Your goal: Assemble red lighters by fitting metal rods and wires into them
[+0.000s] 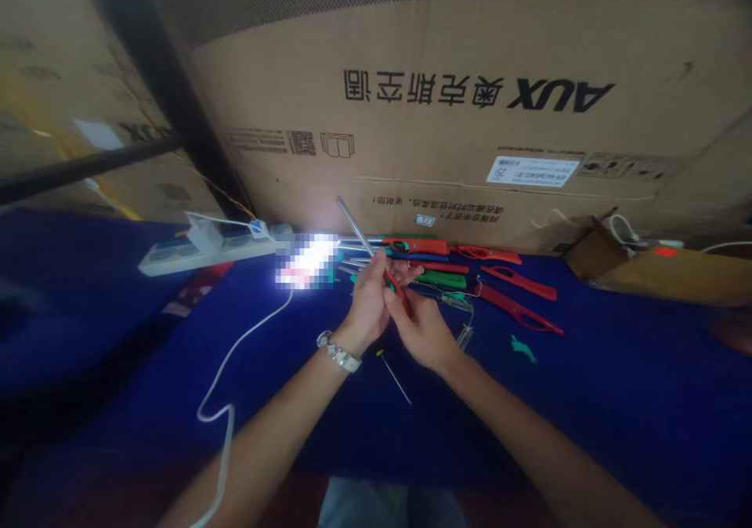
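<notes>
Both hands meet over the blue cloth, gripping one long-nosed lighter (pixel 356 226), its metal barrel pointing up and to the left. My left hand (pixel 369 301), with a watch at the wrist, closes around it where the barrel joins the red handle. My right hand (pixel 420 323) wraps the red handle from the right, thumb on top. Just behind the hands lie more lighters, among them a red one (pixel 420 246) and a green one (pixel 442 279). A thin screwdriver-like rod (pixel 395 377) with a yellow end rests in front of them.
Red lighter shells (pixel 520 309) and a small green piece (pixel 522 348) lie to the right. A power strip (pixel 176 255), a glaring lit area (pixel 309 260) and a white cable (pixel 226 356) are on the left. A large cardboard box (pixel 411 152) stands behind.
</notes>
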`<move>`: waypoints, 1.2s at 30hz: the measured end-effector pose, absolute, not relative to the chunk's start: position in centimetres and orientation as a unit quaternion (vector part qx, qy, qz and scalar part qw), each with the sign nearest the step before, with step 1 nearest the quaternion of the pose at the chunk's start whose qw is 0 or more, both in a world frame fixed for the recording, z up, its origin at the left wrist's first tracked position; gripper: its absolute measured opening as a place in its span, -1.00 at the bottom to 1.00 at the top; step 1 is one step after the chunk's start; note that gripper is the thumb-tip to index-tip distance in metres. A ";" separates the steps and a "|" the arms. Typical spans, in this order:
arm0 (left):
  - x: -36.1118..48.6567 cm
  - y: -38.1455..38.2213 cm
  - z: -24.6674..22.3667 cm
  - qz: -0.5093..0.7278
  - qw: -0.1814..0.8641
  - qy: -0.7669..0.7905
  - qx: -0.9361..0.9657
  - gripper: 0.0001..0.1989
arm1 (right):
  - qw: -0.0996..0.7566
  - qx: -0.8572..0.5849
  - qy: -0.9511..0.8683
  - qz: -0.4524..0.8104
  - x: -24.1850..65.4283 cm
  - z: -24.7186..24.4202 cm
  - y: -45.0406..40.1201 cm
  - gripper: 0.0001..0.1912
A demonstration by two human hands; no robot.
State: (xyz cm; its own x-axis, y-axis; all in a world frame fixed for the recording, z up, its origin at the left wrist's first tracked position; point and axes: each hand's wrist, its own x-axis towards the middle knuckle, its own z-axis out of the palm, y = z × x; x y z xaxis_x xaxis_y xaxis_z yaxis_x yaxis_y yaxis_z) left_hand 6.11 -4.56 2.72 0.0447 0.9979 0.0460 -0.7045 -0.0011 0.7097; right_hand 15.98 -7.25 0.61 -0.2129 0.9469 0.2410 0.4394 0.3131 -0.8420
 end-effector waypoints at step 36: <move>3.2 -3.3 3.7 0.505 0.828 0.109 0.220 -0.49 | 0.344 -0.416 -0.680 0.496 15.2 0.3 -7.9 -0.36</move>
State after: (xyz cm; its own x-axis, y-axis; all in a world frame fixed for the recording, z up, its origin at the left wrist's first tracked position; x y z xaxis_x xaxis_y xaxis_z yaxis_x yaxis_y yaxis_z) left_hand 3.24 -3.28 3.71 0.4669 0.8833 0.0410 -0.7875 0.3942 0.4738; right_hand 15.21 -7.91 0.31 -0.4168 0.9073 0.0559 0.2251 0.1626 -0.9607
